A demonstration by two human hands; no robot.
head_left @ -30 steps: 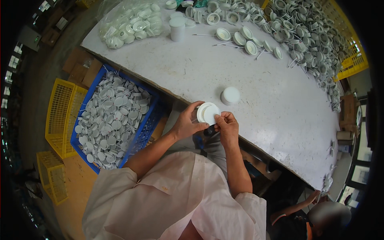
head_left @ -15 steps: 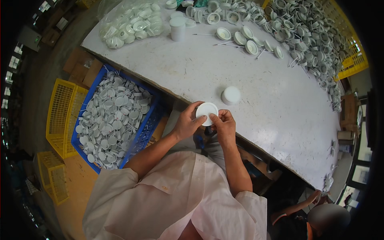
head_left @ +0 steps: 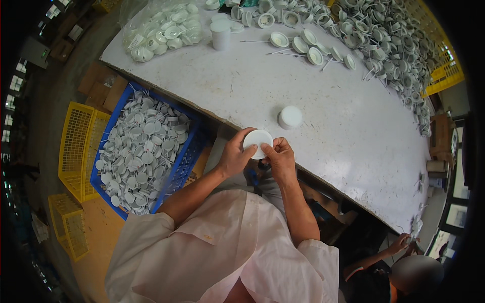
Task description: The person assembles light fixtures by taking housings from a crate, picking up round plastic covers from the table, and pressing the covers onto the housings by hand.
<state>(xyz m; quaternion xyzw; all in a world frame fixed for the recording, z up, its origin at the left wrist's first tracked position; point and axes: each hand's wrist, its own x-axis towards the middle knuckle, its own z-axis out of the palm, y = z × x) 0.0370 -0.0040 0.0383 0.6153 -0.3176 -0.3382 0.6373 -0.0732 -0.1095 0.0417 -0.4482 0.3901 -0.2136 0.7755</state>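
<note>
Between both hands, just off the table's near edge, I hold a round white disc-shaped piece (head_left: 258, 138) with its flat face up. My left hand (head_left: 235, 154) grips its left side, thumb on the face and fingers underneath. My right hand (head_left: 280, 157) pinches its right side, thumb also on the face. The undersides of the fingers and the disc are hidden. A short stack of white discs (head_left: 291, 116) stands on the table just beyond my right hand. A taller white stack (head_left: 221, 35) stands farther back on the left.
A blue crate (head_left: 174, 174) full of white discs with wires stands left, beside yellow crates (head_left: 76, 151). On the white table (head_left: 202, 83) lie a bag of white parts (head_left: 164, 33), several wired cups (head_left: 308, 45) and a large heap (head_left: 389, 50). Another person (head_left: 374, 275) works at lower right.
The disc's face has tilted a little and my thumbs have shifted slightly across it, closer together. The view has moved slightly. The other person's hand at lower right has moved up a little.
</note>
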